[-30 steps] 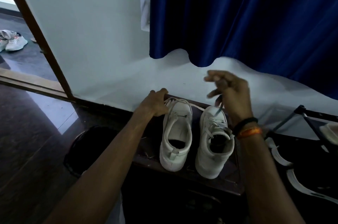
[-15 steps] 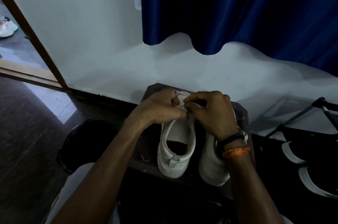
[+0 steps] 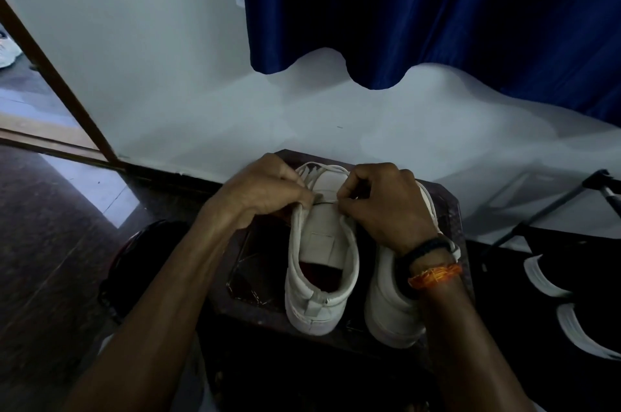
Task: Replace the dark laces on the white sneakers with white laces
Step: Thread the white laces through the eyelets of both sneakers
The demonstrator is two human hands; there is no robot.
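Two white sneakers stand side by side on a small dark table (image 3: 447, 206), heels toward me. The left sneaker (image 3: 319, 270) has its tongue bare, with a white lace (image 3: 324, 170) looped across its toe end. My left hand (image 3: 265, 191) grips the left eyelet edge of that sneaker. My right hand (image 3: 383, 206) pinches the lace at the right eyelet edge. The right sneaker (image 3: 389, 307) is partly hidden under my right wrist. No dark lace is visible.
A white wall and a blue curtain (image 3: 437, 8) rise behind the table. A dark round bin (image 3: 141, 260) sits on the floor at the left. Black shoes with white soles (image 3: 571, 310) and a black metal stand (image 3: 554, 203) are at the right. A doorway (image 3: 20, 82) opens far left.
My right hand dropped from above the right sneaker to the left sneaker's eyelets. My left hand closed on that sneaker's edge. The view tilted down and closer.
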